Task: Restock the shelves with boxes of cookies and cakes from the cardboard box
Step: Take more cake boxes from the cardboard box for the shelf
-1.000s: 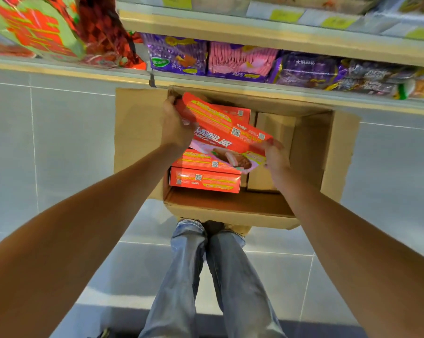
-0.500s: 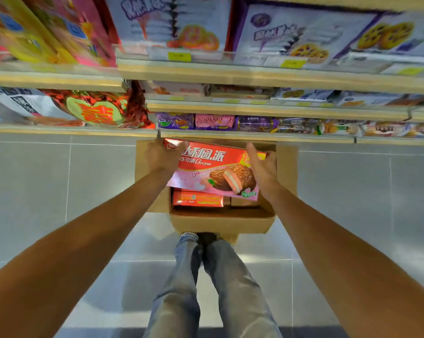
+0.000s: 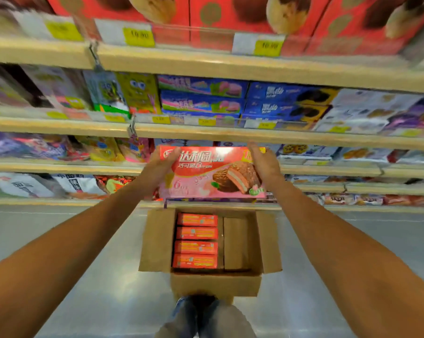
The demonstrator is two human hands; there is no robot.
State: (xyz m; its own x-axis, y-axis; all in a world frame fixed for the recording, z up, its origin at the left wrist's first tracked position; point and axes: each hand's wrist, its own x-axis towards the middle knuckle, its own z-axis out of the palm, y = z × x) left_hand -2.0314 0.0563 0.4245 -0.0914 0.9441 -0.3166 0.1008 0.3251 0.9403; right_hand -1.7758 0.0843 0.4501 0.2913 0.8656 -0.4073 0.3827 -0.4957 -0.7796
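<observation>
While the left hand [image 3: 157, 167] clasps the cake box [image 3: 206, 176], the right hand [image 3: 264, 162] grips its other end.

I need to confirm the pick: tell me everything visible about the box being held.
The cake box is a flat printed carton, red across the top and pink below, showing a cut chocolate-coated cake with a pale filling. It faces the camera, level, in front of the shelves, above the open cardboard box. The left hand and right hand grip its two ends.
</observation>
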